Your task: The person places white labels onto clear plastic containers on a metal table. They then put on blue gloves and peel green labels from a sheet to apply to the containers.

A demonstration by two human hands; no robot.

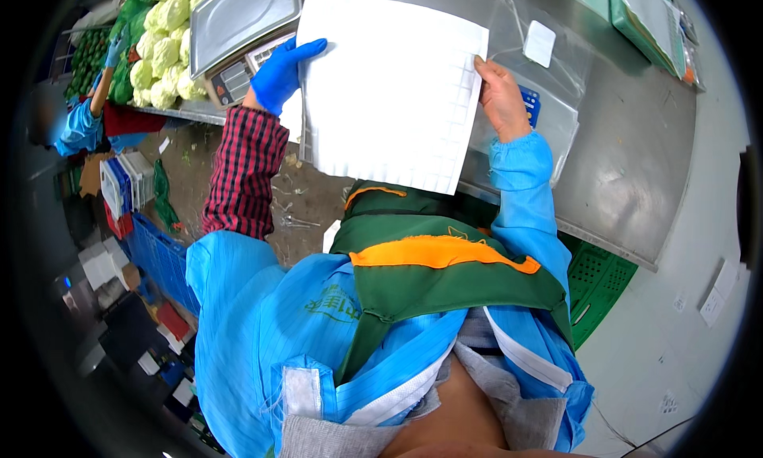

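Observation:
Between my two hands a stack of white paper sheets (390,94) is held up by its side edges, above the front edge of a metal table. My left hand (283,73), in a blue glove, grips the left edge with the thumb lying on top. Bare, my right hand (501,94) pinches the right edge between thumb and fingers. Faint grid lines show along the sheets' right and lower parts. Just right of my right hand lie a blue card (530,107) and clear plastic bags (551,136), with a small white label (539,43) above them.
A weighing scale with a metal pan (244,22) stands at upper left, beside piled cabbages (164,46). Green trays with papers (647,28) are at upper right. A green crate (602,285) sits under the metal table (644,160). Crates (158,255) and a co-worker (83,124) are at left.

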